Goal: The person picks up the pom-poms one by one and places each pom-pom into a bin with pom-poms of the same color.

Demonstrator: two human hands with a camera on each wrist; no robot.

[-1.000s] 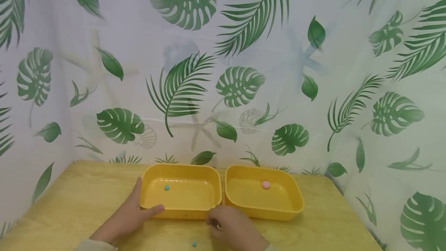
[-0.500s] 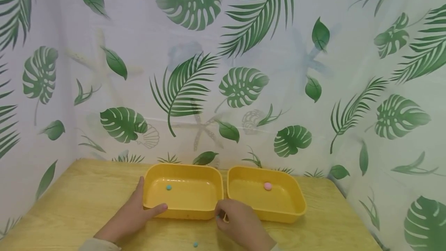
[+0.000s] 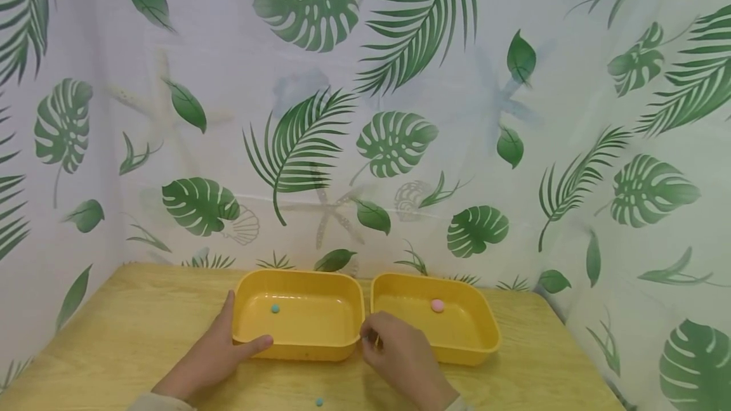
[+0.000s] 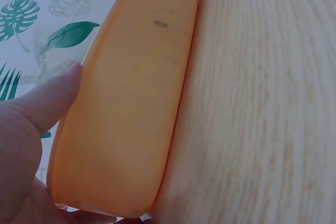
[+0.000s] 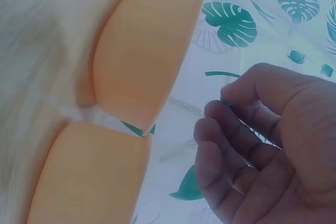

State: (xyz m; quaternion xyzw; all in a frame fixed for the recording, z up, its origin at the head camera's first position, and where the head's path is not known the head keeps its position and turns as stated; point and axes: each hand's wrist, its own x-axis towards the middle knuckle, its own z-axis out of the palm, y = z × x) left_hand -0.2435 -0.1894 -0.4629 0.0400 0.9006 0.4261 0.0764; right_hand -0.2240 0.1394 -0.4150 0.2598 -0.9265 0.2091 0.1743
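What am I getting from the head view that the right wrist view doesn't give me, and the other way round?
Head only: the insides of the left tray and right tray, a teal ball in the first, a pink ball in the second, and another teal ball on the table.

Right wrist only: the palm side of the right hand, and the right tray's corner that this hand covers in the head view.

Both: the outer walls of both trays, the right hand, the table and the leaf-print backdrop.

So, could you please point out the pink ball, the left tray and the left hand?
Pink ball (image 3: 437,306): head view, middle of the ball.
Left tray (image 4: 128,98): left wrist view, outside of its near wall.
Left hand (image 3: 214,351): head view, back of the hand.
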